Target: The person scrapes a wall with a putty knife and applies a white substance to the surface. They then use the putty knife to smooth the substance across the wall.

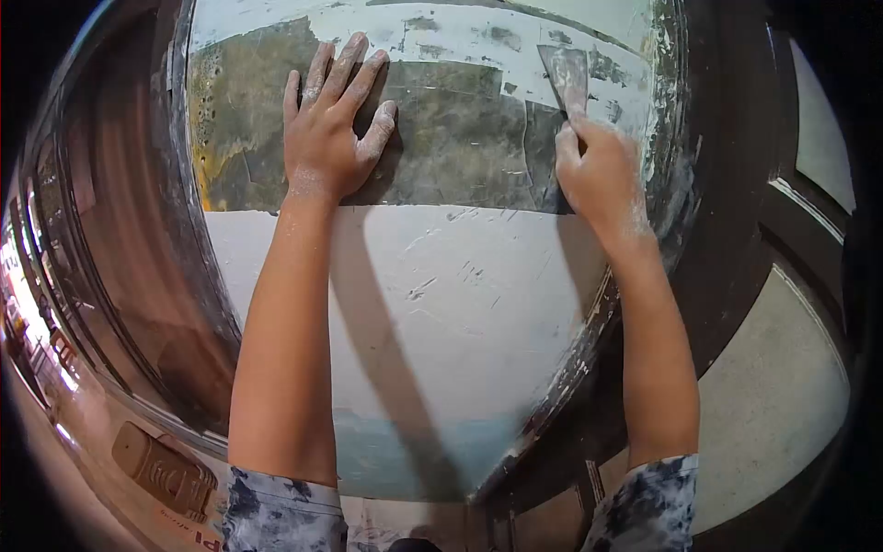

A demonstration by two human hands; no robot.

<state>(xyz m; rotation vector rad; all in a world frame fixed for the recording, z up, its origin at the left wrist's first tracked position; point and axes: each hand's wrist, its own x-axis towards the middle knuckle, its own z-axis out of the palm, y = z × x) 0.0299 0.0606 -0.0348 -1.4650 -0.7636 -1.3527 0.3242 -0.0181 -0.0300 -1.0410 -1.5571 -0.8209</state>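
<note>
My left hand [336, 129] lies flat with fingers spread on the wall, over a bare grey-brown patch [451, 129]. White dust coats its fingers and wrist. In my right hand [602, 170] is the handle of a putty knife [567, 74], its wide blade pointing up against the wall near the right edge. The blade rests over a band of white, patchy coating [460, 37] above the bare patch. Below the patch the wall is covered by a smooth white coat [441, 294] with several scratches and nicks.
Dark framed panels [736, 212] stand to the right, with pale insets. On the left is a brown, glossy panelled surface [138, 202]. A brown object with ridges [166, 469] lies at the lower left, on a surface with printed letters. Bluish paint [395, 451] shows low on the wall.
</note>
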